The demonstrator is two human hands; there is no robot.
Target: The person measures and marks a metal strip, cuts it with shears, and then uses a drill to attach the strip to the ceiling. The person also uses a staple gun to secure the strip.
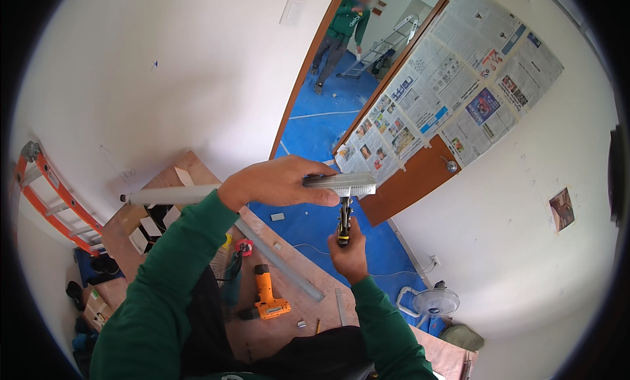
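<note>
Head view: left hand (272, 181) clasps metal channel (357, 182), held above wooden board (269, 335); right hand (350, 254) wrapped round pliers (344, 224), tool's head at channel's near edge. Best: channel steady, pliers square to edge. Left thumb close to tool's head, worth keeping clear. Orange drill (266, 300), loose metal strip (281, 260) lie below.
</note>
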